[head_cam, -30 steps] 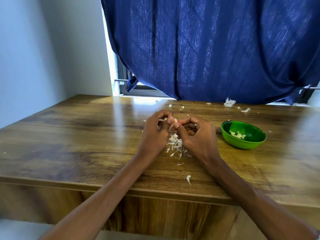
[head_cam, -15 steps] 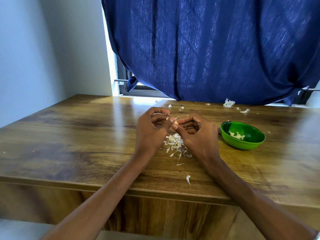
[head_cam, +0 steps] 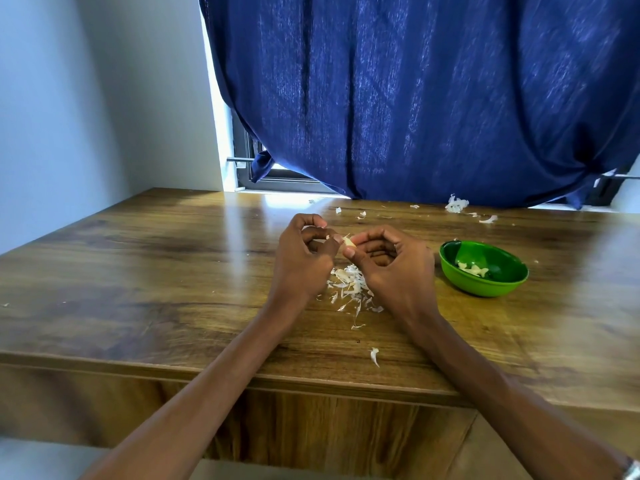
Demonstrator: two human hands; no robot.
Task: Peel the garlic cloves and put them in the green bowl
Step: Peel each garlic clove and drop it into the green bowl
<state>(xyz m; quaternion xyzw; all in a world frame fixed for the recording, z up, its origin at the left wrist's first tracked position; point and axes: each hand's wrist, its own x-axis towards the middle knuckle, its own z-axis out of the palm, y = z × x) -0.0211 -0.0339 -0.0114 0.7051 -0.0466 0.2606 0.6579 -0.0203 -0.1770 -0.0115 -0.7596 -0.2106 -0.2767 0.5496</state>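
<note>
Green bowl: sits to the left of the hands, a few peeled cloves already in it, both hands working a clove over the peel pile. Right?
Not quite. The head view shows the green bowl to the right of the hands, beside the right hand. The rest holds: peeled cloves lie in it, and the left hand and right hand work a garlic clove above the peel pile.

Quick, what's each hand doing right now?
Left hand: fingers curled, its thumb tip touches the garlic clove.
Right hand: pinches the same clove between thumb and fingertip, above the pile of skins.
</note>
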